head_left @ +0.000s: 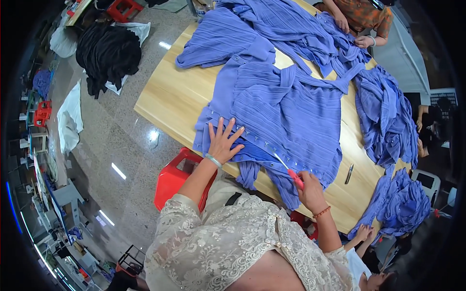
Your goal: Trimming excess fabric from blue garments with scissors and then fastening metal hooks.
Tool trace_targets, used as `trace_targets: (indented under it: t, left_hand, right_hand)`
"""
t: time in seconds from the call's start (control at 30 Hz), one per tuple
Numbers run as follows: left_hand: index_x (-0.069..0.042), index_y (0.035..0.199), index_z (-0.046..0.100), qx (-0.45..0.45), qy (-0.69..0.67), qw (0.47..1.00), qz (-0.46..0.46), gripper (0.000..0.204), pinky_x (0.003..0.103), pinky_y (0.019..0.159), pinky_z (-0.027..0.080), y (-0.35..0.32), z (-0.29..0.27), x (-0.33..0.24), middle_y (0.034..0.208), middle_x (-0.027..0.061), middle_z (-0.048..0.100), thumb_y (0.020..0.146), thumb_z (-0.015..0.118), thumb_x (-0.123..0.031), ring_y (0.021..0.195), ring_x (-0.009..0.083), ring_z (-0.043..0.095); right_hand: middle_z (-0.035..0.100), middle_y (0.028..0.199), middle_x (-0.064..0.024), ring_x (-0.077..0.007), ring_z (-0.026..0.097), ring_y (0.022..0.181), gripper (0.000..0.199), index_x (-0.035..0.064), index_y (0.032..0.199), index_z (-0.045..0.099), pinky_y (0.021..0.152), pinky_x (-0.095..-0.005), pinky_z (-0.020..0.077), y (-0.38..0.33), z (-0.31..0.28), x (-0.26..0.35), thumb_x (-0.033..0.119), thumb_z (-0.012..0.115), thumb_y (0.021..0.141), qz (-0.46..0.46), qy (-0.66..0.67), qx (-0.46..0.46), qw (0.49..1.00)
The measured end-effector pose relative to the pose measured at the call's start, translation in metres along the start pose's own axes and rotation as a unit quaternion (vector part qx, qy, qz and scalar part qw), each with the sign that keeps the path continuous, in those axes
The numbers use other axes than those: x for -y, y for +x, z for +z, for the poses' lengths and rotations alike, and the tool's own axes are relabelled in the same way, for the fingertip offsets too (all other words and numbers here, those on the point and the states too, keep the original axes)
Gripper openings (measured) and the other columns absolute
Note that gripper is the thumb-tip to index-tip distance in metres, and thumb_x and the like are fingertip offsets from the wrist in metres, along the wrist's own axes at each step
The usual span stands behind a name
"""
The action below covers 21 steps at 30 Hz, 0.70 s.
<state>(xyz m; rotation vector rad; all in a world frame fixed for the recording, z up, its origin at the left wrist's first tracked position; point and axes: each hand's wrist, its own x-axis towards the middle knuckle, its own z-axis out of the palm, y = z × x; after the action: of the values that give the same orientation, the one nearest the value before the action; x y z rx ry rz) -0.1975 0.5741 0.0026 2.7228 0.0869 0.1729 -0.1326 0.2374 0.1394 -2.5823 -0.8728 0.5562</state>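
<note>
The left hand (225, 143) lay unclenched on a pleated blue-violet cloth garment (308, 121) with pale marks, at the blond wooden table's (167, 87) near side; the right hand (311, 190) grasped a slim red-handled metal tool (294, 177).

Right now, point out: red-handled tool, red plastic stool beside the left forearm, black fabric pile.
Red-handled tool (294, 178), head view, on the handle.
Red plastic stool (167, 189), head view, on its left side.
Black fabric pile (108, 54), head view, on its middle.

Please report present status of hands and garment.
Left hand spread on garment. Right hand gripping red-handled tool, tip at garment. Slim object off right, seemingly not blocking.
</note>
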Motion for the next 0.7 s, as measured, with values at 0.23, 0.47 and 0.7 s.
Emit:
trace_targets:
  t: [0.23, 0.47, 0.7]
  left_hand:
    - [-0.029, 0.139, 0.050, 0.020, -0.015, 1.000, 0.009, 0.061, 0.070, 0.110, 0.008, -0.003, 0.008, 0.017, 0.154, 0.0073, 0.033, 0.083, 0.064, -0.051, 0.142, 0.0443, 0.019]
    - [-0.030, 0.139, 0.049, 0.024, -0.019, 0.999, 0.011, 0.062, 0.070, 0.110, 0.009, -0.002, 0.008, 0.018, 0.154, 0.0066, 0.033, 0.083, 0.065, -0.050, 0.142, 0.0459, 0.018]
    - [-0.026, 0.137, 0.051, 0.023, -0.023, 0.999, 0.009, 0.059, 0.070, 0.109, 0.008, -0.003, 0.009, 0.016, 0.156, 0.0083, 0.030, 0.084, 0.065, -0.047, 0.143, 0.0457, 0.018]
  right_hand:
    - [0.063, 0.069, -0.0196, -0.0411, 0.062, 0.064, 0.024, 0.0074, 0.107, 0.051, 0.058, -0.0509, 0.0472, 0.071, 0.001, 0.042, 0.022, 0.061, 0.090, 0.010, -0.002, 0.121, 0.993]
    - [0.064, 0.065, -0.0198, -0.0382, 0.064, 0.058, 0.024, 0.0016, 0.096, 0.050, 0.052, -0.0487, 0.0481, 0.154, 0.048, 0.085, 0.021, 0.061, 0.089, -0.102, 0.021, 0.062, 0.993]
    - [0.064, 0.075, -0.0211, -0.0417, 0.064, 0.071, 0.027, 0.0080, 0.111, 0.052, 0.062, -0.0513, 0.0479, 0.110, 0.005, 0.053, 0.025, 0.061, 0.091, -0.005, 0.068, 0.135, 0.989]
